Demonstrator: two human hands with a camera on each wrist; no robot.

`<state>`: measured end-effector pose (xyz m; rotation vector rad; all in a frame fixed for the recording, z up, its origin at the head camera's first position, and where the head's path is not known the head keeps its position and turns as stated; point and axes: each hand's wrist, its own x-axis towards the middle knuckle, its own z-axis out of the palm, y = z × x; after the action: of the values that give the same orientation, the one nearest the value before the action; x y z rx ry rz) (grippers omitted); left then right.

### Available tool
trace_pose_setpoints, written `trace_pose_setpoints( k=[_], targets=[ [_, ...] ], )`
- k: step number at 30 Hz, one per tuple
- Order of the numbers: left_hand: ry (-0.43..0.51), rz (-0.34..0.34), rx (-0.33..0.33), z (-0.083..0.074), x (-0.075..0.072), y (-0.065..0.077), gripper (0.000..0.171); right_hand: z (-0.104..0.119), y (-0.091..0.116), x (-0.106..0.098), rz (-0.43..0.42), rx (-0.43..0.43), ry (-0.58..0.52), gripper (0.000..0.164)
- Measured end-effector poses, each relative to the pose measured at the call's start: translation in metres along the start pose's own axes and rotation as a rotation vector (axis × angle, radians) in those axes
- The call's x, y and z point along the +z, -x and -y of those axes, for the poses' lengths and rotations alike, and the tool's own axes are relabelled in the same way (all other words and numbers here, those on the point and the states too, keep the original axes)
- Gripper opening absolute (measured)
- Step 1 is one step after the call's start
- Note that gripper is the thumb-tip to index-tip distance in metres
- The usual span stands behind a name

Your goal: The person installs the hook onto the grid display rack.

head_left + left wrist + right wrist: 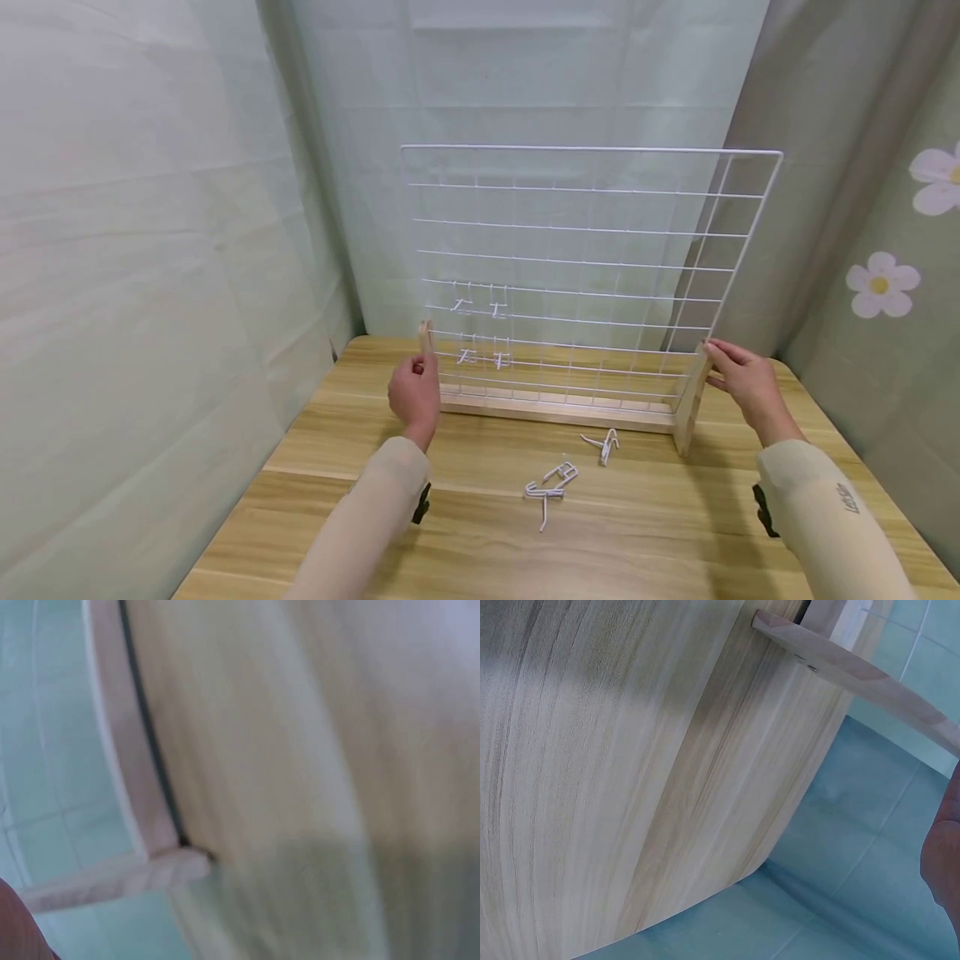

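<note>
A white wire grid rack [592,149] stands upright in a wooden base bar [555,412] on the table. My left hand [415,392] grips the left wooden end support [426,335] near its top, fingers curled. On the other side, the right wooden end support [690,404] is pinched near its upper end by my right hand [746,383]. Several white hooks [501,360] hang in two rows on the grid's lower left. The left wrist view shows the left support [150,874] meeting the base; the right wrist view shows the right support [862,671] beside my palm.
In front of the base, a loose white hook [606,448] lies on the wood-grain table [360,517]. Nearer to me, more loose hooks [546,493] overlap each other. Pale green cloth [187,250] hangs around the table, with white flowers [882,285] on its right side.
</note>
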<state>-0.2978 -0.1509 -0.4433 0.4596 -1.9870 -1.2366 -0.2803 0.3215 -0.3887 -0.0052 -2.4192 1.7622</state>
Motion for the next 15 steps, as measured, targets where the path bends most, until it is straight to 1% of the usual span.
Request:
trace_pose_setpoints(
  k=[2,4,6,10,12,15],
  targets=[
    [0.036,-0.002,0.019,-0.003,-0.001,-0.010,0.034,-0.001,0.000,0.000,-0.004,0.001,-0.005,0.067],
    [0.071,0.013,0.041,-0.006,-0.002,-0.020,0.034,-0.001,0.000,-0.001,-0.005,0.000,-0.011,0.067],
    [0.093,0.046,0.063,-0.010,-0.003,-0.031,0.033,-0.002,0.000,-0.001,-0.003,-0.001,-0.011,0.067],
    [0.125,0.160,0.079,-0.019,-0.006,-0.050,0.036,-0.002,-0.001,0.000,0.001,-0.001,-0.002,0.066],
    [0.153,0.229,0.054,-0.022,-0.007,-0.059,0.039,-0.001,-0.001,0.000,0.003,-0.001,0.006,0.065],
    [0.203,0.341,-0.010,-0.022,-0.009,-0.070,0.043,0.000,0.000,-0.001,0.003,0.001,0.015,0.065]
  ],
)
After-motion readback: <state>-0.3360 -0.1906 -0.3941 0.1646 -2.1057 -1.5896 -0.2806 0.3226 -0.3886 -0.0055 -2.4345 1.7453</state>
